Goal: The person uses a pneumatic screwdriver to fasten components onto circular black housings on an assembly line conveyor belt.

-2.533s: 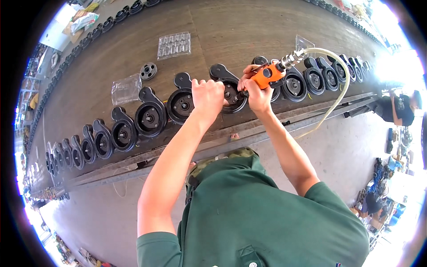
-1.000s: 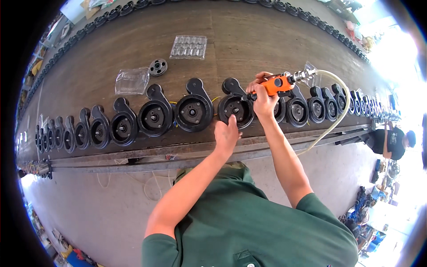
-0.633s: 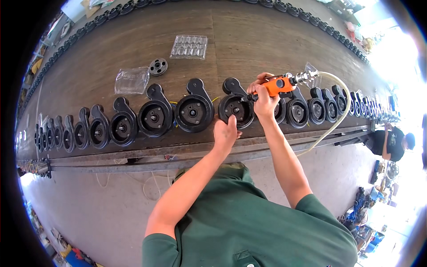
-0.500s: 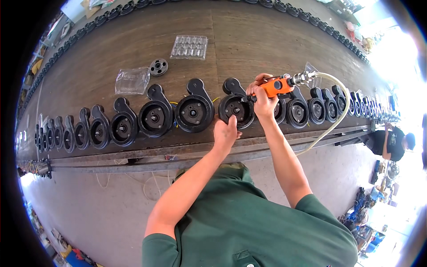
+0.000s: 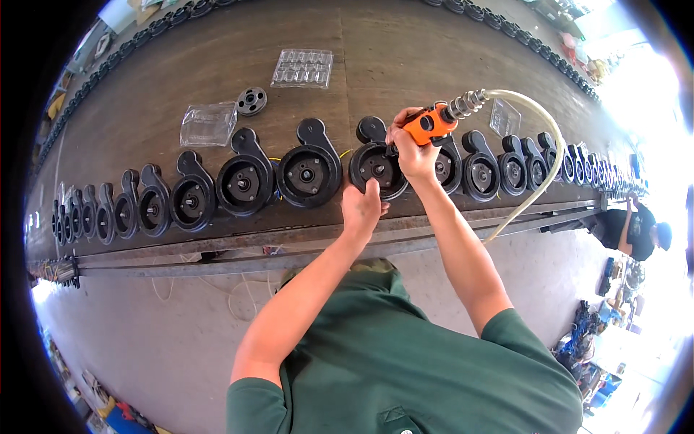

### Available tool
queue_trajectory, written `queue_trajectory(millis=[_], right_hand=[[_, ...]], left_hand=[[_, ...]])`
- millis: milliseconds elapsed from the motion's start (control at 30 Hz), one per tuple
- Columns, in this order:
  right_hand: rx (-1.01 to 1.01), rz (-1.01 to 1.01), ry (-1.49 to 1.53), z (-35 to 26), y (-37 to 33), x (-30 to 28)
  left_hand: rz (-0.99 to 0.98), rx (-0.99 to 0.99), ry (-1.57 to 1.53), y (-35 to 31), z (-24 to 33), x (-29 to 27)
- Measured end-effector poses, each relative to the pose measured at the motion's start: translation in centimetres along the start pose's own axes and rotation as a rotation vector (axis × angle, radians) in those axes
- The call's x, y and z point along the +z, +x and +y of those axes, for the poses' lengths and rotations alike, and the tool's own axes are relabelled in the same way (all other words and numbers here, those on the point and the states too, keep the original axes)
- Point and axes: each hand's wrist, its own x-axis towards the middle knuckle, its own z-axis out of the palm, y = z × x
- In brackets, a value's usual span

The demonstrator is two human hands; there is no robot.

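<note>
My left hand [image 5: 363, 210] grips the near rim of a black round housing [image 5: 377, 165], thumb over the edge and fingers underneath. This housing has a rounded arm at its far side and a short metal shaft in its middle. Closed around an orange air tool [image 5: 429, 124], my right hand [image 5: 412, 152] holds it at the housing's right rim. The tool's working end is mostly hidden by my fingers. A clear hose [image 5: 553, 137] runs from its metal coupling [image 5: 466, 105]. Similar housings stand on both sides, the nearest left one [image 5: 309, 175] just apart from mine.
A long row of black housings [image 5: 244, 184] lines the near side of the brown table [image 5: 202, 72]. Beyond it lie clear plastic trays [image 5: 302, 69] and a loose black disc [image 5: 251, 101]. Metal rails [image 5: 181, 260] edge the table. Another person [image 5: 636, 230] is at the far right.
The orange tool has turned, its coupling end now pointing more upward and shifted left. My left hand stays on the same housing's rim. The whole view has shifted slightly.
</note>
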Motion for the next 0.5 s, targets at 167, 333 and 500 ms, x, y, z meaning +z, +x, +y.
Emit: queue_trajectory(millis=[167, 333, 500], right_hand=[[-0.027, -0.005, -0.068, -1.3, -0.3, 0.7], [0.076, -0.059, 0.06, -2.7, -1.9, 3.0], [0.082, -0.049, 0.023, -1.6, -2.3, 2.8]], left_hand=[[0.018, 0.062, 0.045, 0.1, -1.0, -0.3], [0.027, -0.032, 0.061, 0.4, -0.9, -0.3], [-0.016, 0.041, 0.028, 0.4, -1.7, -0.7]])
